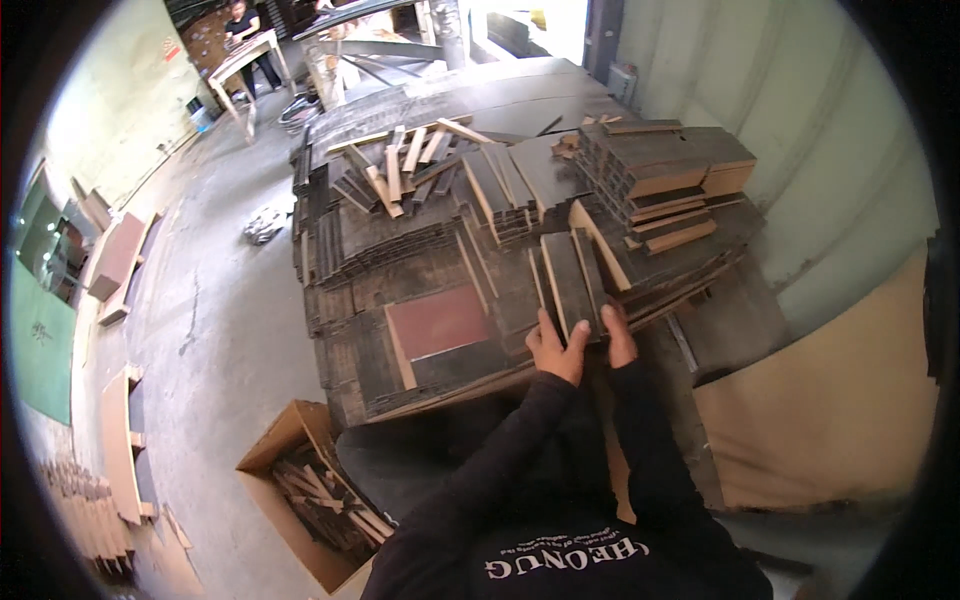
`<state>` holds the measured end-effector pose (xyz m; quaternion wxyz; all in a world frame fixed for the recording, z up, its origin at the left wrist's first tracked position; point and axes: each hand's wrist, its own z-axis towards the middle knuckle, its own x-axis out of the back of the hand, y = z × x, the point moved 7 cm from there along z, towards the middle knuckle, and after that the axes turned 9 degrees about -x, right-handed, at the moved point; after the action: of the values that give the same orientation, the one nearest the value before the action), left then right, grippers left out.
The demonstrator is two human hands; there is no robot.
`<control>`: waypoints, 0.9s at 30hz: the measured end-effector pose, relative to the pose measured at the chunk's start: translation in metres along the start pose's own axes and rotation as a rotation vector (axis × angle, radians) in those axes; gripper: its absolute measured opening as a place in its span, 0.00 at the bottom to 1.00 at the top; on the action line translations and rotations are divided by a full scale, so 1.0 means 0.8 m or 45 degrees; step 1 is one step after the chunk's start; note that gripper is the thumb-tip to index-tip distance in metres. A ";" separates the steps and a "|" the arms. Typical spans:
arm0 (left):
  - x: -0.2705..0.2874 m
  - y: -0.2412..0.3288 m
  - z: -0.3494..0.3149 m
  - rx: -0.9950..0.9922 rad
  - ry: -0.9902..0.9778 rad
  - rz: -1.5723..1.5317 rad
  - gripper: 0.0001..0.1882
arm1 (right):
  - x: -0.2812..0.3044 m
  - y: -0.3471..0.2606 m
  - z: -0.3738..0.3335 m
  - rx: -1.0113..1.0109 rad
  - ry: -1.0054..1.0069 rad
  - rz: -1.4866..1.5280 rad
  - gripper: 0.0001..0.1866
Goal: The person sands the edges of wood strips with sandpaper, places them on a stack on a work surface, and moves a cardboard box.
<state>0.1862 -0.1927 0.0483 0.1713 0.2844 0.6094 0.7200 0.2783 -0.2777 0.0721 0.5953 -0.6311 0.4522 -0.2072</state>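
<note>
Black long sleeves run right down to both wrists, left hand (pixel 556 350) and right hand (pixel 618 335) bare, no gloves; black top, white lettering across the chest

I see a big low stack of dark boards (pixel 420 260) that serves as the work surface; it stands on the grey concrete floor (pixel 210 300). On top of it lie loose light wooden strips (pixel 400 165), several small piles of dark panels (pixel 500 195), a taller block of stacked pieces (pixel 665 165) at the right, and one reddish-brown panel (pixel 440 322) lying flat. On the floor, just beside the stack, stands an open cardboard box (pixel 300 490), filled, I think, with wood offcuts.
</note>
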 end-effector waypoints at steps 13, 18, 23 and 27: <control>0.020 0.039 -0.013 -0.304 0.044 0.122 0.38 | -0.037 -0.026 -0.031 0.248 -0.138 -0.227 0.28; 0.099 0.065 0.006 -0.455 0.150 0.175 0.37 | -0.106 -0.011 -0.028 0.163 -0.205 0.004 0.28; 0.188 0.074 0.099 -0.665 0.306 0.405 0.34 | -0.228 -0.022 0.047 0.355 -0.386 0.142 0.24; 0.229 0.072 0.211 -0.615 0.371 0.188 0.32 | -0.298 -0.027 0.152 0.412 -0.318 0.101 0.23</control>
<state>0.1534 0.0363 0.1570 0.0919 0.1725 0.4161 0.8881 0.2619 -0.0170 0.1332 0.7480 -0.5297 0.3601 -0.1737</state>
